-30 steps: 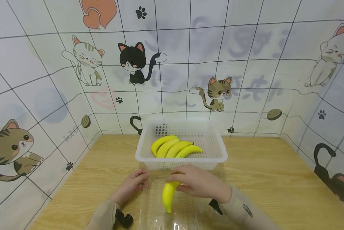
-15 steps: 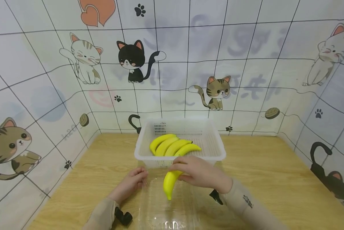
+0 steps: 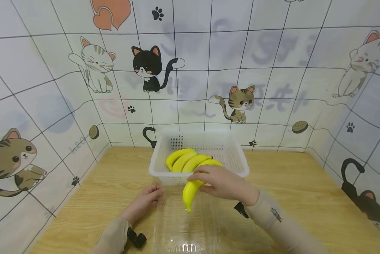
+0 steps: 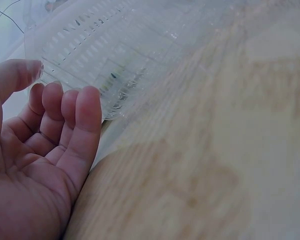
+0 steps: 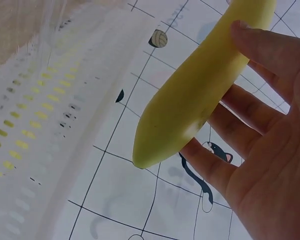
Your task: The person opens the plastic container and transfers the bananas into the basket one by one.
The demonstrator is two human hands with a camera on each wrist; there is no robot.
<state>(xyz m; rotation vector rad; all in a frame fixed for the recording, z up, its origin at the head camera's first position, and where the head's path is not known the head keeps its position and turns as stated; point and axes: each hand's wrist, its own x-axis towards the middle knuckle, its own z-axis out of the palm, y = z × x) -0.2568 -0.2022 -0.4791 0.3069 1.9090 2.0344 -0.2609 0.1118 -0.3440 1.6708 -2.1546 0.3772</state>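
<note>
My right hand (image 3: 219,180) holds a yellow banana (image 3: 191,193) by its upper end, above the clear plastic box and just before the basket's front rim. In the right wrist view the thumb lies along one side of the banana (image 5: 195,90), fingers behind it. The white perforated basket (image 3: 199,175) holds several bananas (image 3: 188,161). My left hand (image 3: 145,201) grips the rim of the clear plastic box (image 3: 186,225) at its far left corner. In the left wrist view, the left hand (image 4: 45,145) has its thumb and curled fingers on either side of the clear edge.
A wooden table (image 3: 285,197) carries the box and the basket, one behind the other. Walls with a cat-print covering (image 3: 196,81) enclose the back and sides. Black wrist mounts (image 3: 136,238) stick out below the sleeves.
My right hand has lifted the banana up and away from the clear box, toward the basket and slightly right. The left hand has stayed at the box corner.
</note>
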